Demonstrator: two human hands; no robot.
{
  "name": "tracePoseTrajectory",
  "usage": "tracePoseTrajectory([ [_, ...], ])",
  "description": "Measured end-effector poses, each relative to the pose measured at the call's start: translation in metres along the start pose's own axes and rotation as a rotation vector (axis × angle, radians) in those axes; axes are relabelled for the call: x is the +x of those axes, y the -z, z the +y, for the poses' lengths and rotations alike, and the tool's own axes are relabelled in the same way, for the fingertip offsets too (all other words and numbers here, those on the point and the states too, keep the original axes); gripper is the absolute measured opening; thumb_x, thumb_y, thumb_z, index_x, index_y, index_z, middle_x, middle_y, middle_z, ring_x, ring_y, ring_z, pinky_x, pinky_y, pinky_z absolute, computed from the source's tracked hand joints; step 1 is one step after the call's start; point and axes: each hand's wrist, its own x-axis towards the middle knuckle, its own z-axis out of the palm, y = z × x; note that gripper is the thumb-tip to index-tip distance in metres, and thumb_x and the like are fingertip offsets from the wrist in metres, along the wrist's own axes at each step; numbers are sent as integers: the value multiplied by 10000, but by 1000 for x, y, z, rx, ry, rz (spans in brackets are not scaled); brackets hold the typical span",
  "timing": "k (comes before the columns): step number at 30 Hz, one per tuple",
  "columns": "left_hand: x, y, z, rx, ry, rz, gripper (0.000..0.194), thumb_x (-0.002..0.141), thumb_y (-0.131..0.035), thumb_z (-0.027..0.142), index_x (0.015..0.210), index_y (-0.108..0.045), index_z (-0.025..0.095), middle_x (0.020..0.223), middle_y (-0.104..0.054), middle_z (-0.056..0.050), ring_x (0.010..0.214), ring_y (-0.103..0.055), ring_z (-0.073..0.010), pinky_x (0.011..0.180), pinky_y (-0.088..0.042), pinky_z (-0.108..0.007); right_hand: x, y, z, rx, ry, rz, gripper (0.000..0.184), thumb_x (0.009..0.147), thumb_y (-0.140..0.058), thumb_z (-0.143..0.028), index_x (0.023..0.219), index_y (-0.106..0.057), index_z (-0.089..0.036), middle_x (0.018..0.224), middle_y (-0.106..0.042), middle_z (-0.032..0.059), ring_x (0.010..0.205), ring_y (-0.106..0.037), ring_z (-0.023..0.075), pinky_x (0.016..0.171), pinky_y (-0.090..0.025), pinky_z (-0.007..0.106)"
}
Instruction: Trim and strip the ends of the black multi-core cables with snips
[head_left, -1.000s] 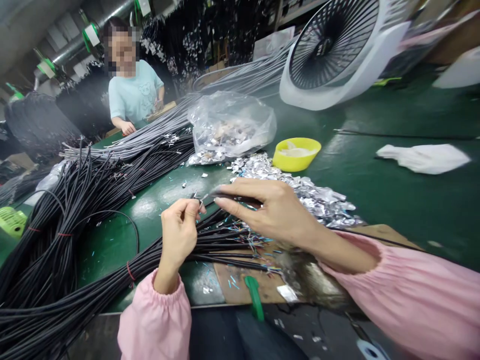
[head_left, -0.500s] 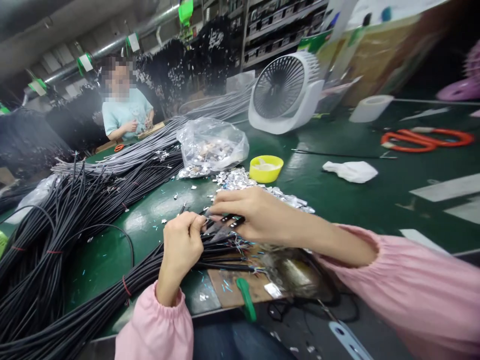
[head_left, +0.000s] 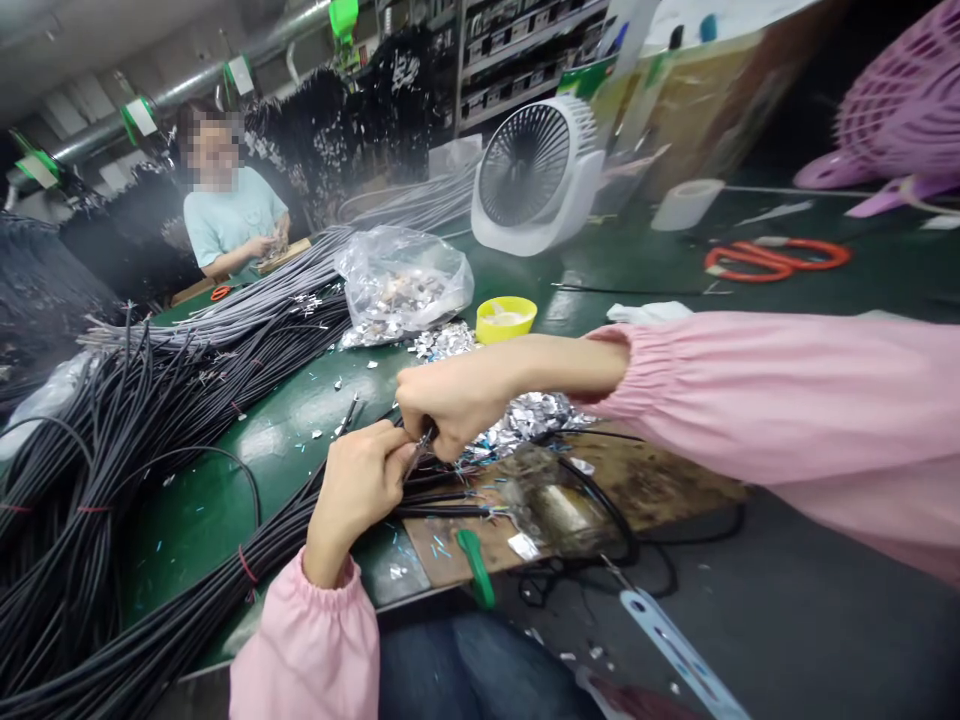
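My left hand is closed in a pinch on a thin black cable, most of it hidden by the fingers. Right against it, my right hand is curled around a small dark-handled metal tool; only a bit of it shows, so its kind is unclear. Beneath both hands runs a bundle of black cables, tied with a red band. Stripped ends with coloured wires lie over a brown board. Silver foil scraps are heaped beyond my right wrist.
Farther back are a clear bag of scraps, a yellow dish, a white fan and orange-handled scissors. More black cables pile up at left. A green clamp handle sits at the board's edge. A co-worker sits across.
My right hand has turned over, knuckles up, and drawn in against the left; its forearm has swung up across the table. The tool is now mostly covered. The camera view has shifted right.
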Motion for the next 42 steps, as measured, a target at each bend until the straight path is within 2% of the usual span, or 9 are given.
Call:
tracePoseTrajectory([
  [6,-3,8,-3,-268,53,142,231,826,-475,203,610,-548,162,615,-536,9,594,-475,-110,583,-337,-218,3,-18,27,761,13,155,50,517,-543,-123,520,-592,-119,398,-381,-89,382,-302,39,378,-213,178],
  [9,-5,10,-6,-383,102,243,174,829,-490,236,713,-593,156,670,-577,-3,638,-516,-124,603,-376,-220,12,-34,29,1021,-28,366,160,496,-586,-277,544,-572,-125,403,-460,-51,340,-335,53,350,-239,187],
  [12,-5,6,-9,-312,116,417,145,842,-465,205,797,-596,161,729,-588,-13,690,-541,-133,640,-404,-227,21,-50,20,1081,-70,627,238,557,-500,-395,582,-498,-158,446,-471,-39,334,-272,39,350,-219,193],
  [16,-3,-6,-9,-32,98,674,156,818,-464,125,759,-602,171,714,-553,-14,689,-526,-130,639,-400,-227,26,-63,-1,1050,-122,902,190,576,-504,-333,507,-453,-163,453,-383,-50,428,-281,56,411,-215,199],
  [19,-1,-12,-8,51,143,680,197,794,-458,90,734,-628,170,691,-554,-20,661,-524,-130,630,-401,-233,25,-60,-14,968,-54,996,161,574,-514,-278,482,-480,-151,464,-372,-46,470,-304,69,437,-228,205],
  [22,1,-9,-6,-82,240,650,150,768,-513,137,745,-659,162,691,-607,-28,651,-553,-137,620,-419,-239,23,-49,-14,870,48,1028,171,610,-523,-288,522,-543,-143,484,-423,-30,469,-325,78,438,-243,216],
  [26,2,1,-5,-466,396,583,263,799,-526,322,851,-689,122,757,-685,-63,677,-606,-155,628,-451,-254,22,-41,3,661,-192,1266,370,697,-509,-390,410,-430,-170,412,-313,-40,438,-272,80,433,-208,234],
  [32,1,6,-2,-542,389,568,206,698,-609,298,669,-698,114,628,-662,-45,591,-577,-140,577,-433,-240,22,-60,8,566,-143,1167,218,718,-522,-287,696,-673,-131,649,-618,42,553,-496,127,494,-365,236],
  [42,3,9,4,-707,428,566,166,574,-664,296,554,-650,132,481,-543,13,448,-452,-82,443,-351,-200,17,-61,6,587,-37,1164,255,758,-513,-320,651,-648,-133,606,-591,28,534,-473,112,489,-344,233],
])
